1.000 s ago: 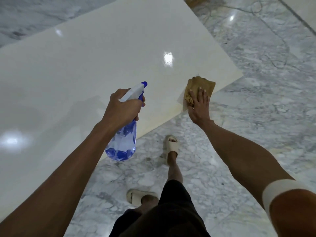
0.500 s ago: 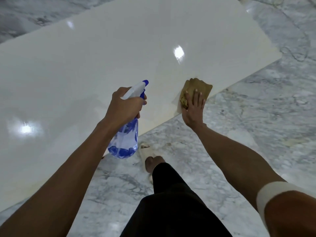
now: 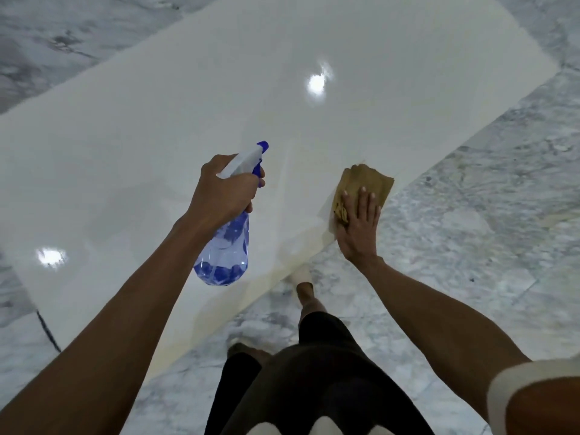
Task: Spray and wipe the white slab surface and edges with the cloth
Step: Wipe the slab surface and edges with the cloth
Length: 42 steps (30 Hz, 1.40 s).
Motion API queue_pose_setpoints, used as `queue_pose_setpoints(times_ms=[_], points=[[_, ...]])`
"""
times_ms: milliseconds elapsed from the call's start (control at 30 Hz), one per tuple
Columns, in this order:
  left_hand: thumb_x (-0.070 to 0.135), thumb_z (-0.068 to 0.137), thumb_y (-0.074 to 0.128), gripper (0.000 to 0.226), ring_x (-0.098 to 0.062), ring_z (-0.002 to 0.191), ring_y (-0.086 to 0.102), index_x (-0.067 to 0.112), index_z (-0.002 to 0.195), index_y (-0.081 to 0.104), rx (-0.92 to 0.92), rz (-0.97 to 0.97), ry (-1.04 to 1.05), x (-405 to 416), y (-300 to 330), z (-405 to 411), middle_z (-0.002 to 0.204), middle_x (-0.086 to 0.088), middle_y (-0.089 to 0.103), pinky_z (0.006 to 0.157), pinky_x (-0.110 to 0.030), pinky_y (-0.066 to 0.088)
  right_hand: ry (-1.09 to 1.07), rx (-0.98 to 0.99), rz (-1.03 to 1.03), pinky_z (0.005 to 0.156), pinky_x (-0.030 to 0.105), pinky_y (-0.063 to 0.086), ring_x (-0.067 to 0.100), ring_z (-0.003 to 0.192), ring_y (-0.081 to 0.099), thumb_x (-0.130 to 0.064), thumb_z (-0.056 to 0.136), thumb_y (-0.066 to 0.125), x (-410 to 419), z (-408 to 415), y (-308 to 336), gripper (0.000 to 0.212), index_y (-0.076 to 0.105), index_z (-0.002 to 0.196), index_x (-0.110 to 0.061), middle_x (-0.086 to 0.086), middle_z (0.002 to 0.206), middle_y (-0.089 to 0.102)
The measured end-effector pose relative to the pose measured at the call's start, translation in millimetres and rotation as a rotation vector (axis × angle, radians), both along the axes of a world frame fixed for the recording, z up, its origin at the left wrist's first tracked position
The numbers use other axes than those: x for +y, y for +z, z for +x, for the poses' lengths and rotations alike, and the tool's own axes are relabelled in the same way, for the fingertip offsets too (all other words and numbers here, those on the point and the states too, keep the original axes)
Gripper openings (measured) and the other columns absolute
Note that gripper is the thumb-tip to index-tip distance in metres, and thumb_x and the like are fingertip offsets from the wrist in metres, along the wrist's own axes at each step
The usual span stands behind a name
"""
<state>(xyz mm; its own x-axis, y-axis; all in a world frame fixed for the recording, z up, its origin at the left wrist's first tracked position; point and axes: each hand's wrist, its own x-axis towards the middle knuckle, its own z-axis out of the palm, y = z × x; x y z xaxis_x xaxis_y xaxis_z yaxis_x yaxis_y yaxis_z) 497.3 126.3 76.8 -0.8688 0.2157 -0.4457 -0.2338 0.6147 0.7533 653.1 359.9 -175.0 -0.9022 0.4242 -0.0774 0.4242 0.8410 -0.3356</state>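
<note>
Shorts, dark, fill the bottom of the view at six o'clock, with a sandalled foot point(image 3: 302, 274) on the grey marble floor point(image 3: 470, 246) tucked just under the slab's near edge.

From seven o'clock the left hand point(image 3: 224, 191) reaches in, its fingers wrapped round the neck of a spray bottle point(image 3: 223, 246), the blue nozzle pointing toward one o'clock over the slab. The clear plastic body holds only a little blue-tinted liquid at the bottom, so it is probably light and easy to aim one-handed.

From four o'clock the right hand point(image 3: 359, 227) lies flat, fingers straight, pressing a tan cloth point(image 3: 365, 185) onto the slab right at its near edge. The cloth looks soft and folded, likely to bunch unless the palm keeps it spread.

Beyond both hands the white slab point(image 3: 282, 51) runs from eight o'clock up to two o'clock. Its glossy face mirrors ceiling lights, suggesting a hard, stiff surface, slippery once wet. The edges may be sharp, so wiping them through the cloth seems wise.

No label, brand or writing can be read on the bottle or anything else.
</note>
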Motion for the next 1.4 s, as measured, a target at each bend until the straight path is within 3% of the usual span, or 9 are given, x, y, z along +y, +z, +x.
queue_pose_setpoints(times_ms=[167, 333, 467, 767, 1033, 1200, 1400], points=[[0.004, 0.088, 0.054, 0.019, -0.016, 0.049, 0.057, 0.001, 0.098, 0.071, 0.017, 0.001, -0.070, -71, -2, 13, 0.075, -0.001, 0.069, 0.051, -0.023, 0.050, 0.009, 0.047, -0.013, 0.123, 0.057, 0.001, 0.039, 0.153, -0.002, -0.042, 0.096, 0.034, -86, 20, -1, 0.067, 0.022, 0.159, -0.019, 0.019, 0.166, 0.006], [0.006, 0.082, 0.054, 0.022, -0.015, 0.046, 0.056, -0.001, 0.095, 0.071, 0.030, 0.066, -0.185, -145, -2, 41, 0.089, -0.012, 0.075, 0.049, -0.023, 0.051, -0.033, 0.031, 0.021, 0.122, 0.058, 0.004, 0.041, 0.153, 0.000, -0.046, 0.093, 0.033, -167, 31, -4, 0.071, 0.021, 0.159, -0.022, 0.019, 0.166, 0.007], [0.004, 0.083, 0.053, 0.022, -0.018, 0.048, 0.056, -0.003, 0.095, 0.070, -0.002, 0.050, -0.219, -204, -2, 66, 0.082, -0.005, 0.073, 0.049, -0.023, 0.051, -0.045, 0.042, 0.058, 0.122, 0.057, 0.007, 0.042, 0.152, 0.006, -0.050, 0.097, 0.034, -235, 46, -7, 0.067, 0.023, 0.158, -0.023, 0.019, 0.165, 0.012], [0.004, 0.082, 0.052, 0.022, -0.016, 0.044, 0.054, -0.006, 0.094, 0.068, 0.016, 0.053, -0.227, -310, 1, 97, 0.083, -0.007, 0.074, 0.048, -0.023, 0.049, -0.115, 0.086, 0.070, 0.123, 0.056, 0.009, 0.039, 0.153, 0.007, -0.052, 0.103, 0.031, -366, 71, -5, 0.062, 0.024, 0.157, -0.025, 0.017, 0.165, 0.015], [0.000, 0.082, 0.052, 0.020, -0.016, 0.048, 0.056, 0.005, 0.091, 0.070, 0.054, 0.088, -0.243, -401, 4, 127, 0.087, -0.009, 0.074, 0.050, -0.022, 0.053, -0.150, 0.114, 0.098, 0.122, 0.056, 0.012, 0.041, 0.152, 0.012, -0.050, 0.102, 0.034, -470, 94, -7, 0.060, 0.031, 0.155, -0.023, 0.018, 0.163, 0.021], [0.001, 0.076, 0.050, 0.024, -0.019, 0.046, 0.055, 0.000, 0.089, 0.070, 0.003, 0.087, -0.238, -453, 1, 149, 0.090, -0.013, 0.076, 0.053, -0.030, 0.051, -0.129, 0.096, 0.075, 0.124, 0.051, 0.006, 0.037, 0.153, 0.008, -0.053, 0.101, 0.028, -534, 109, -7, 0.061, 0.028, 0.156, -0.026, 0.015, 0.165, 0.017], [0.001, 0.072, 0.050, 0.024, -0.016, 0.045, 0.052, 0.004, 0.085, 0.071, -0.075, 0.099, -0.243, -501, -2, 154, 0.089, -0.011, 0.077, 0.050, -0.027, 0.049, -0.111, 0.071, 0.079, 0.123, 0.053, 0.010, 0.038, 0.154, 0.006, -0.052, 0.103, 0.026, -608, 130, -5, 0.060, 0.025, 0.157, -0.026, 0.015, 0.166, 0.014]])
